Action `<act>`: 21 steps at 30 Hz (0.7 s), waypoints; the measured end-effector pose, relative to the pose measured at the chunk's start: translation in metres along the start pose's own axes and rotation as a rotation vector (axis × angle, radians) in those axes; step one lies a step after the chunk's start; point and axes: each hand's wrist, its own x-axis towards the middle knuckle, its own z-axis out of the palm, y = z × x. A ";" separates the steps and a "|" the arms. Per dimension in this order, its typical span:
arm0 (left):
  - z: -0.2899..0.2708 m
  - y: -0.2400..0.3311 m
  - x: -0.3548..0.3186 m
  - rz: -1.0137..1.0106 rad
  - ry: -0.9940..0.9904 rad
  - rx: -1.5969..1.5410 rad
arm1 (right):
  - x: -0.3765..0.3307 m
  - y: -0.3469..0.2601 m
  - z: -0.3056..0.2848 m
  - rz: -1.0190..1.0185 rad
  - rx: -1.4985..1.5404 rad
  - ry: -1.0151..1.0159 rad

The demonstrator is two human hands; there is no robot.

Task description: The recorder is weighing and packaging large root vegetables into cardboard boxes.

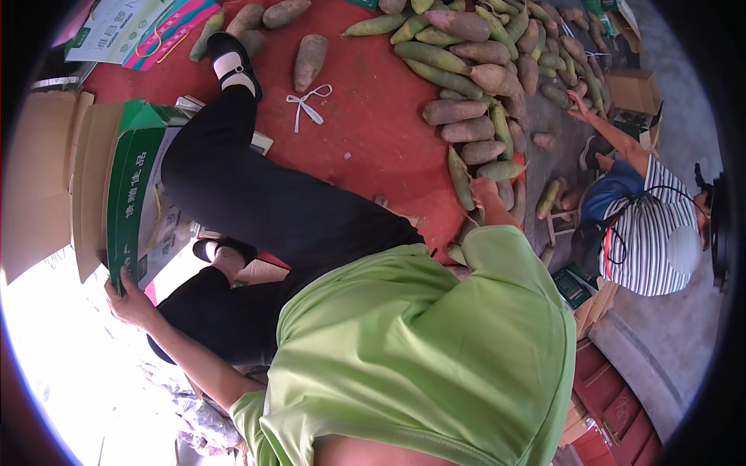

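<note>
My left hand (132,301) grips the lower edge of an open green-and-white cardboard box (124,182), which stands beside my legs. To the right, my right hand (483,189) reaches to the near edge of a big heap of radishes (454,113), some green, some purplish-brown. Its fingers are curled close together; what they hold, if anything, is hidden. A green radish (500,171) lies right against this hand, and a second green radish (460,178) is just left of it.
A purplish radish (310,62) and a white tied ribbon (309,106) lie apart on the red floor covering (365,155). Colourful printed bags (148,31) are at the upper left. At the right a person in a striped shirt (653,233) reaches to the heap, near brown boxes (633,89).
</note>
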 end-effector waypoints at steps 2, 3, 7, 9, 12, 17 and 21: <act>-0.029 0.001 0.002 0.001 0.048 0.097 | -0.034 -0.085 0.002 0.430 0.538 0.054; -0.027 0.003 0.002 -0.018 0.045 0.104 | -0.050 -0.089 -0.008 0.431 0.536 0.059; -0.020 0.000 0.001 -0.034 0.010 0.101 | -0.069 -0.095 -0.031 0.558 0.923 0.201; -0.019 -0.001 0.001 -0.052 -0.039 0.051 | -0.064 -0.098 -0.041 0.544 0.965 0.254; -0.021 0.002 0.002 -0.068 -0.064 0.027 | -0.045 -0.087 -0.039 0.552 0.882 0.273; -0.020 -0.004 0.002 -0.091 -0.078 0.048 | -0.046 -0.099 -0.031 0.539 1.056 0.354; -0.025 0.006 0.001 -0.203 -0.086 0.018 | -0.052 -0.114 -0.008 0.550 1.052 0.323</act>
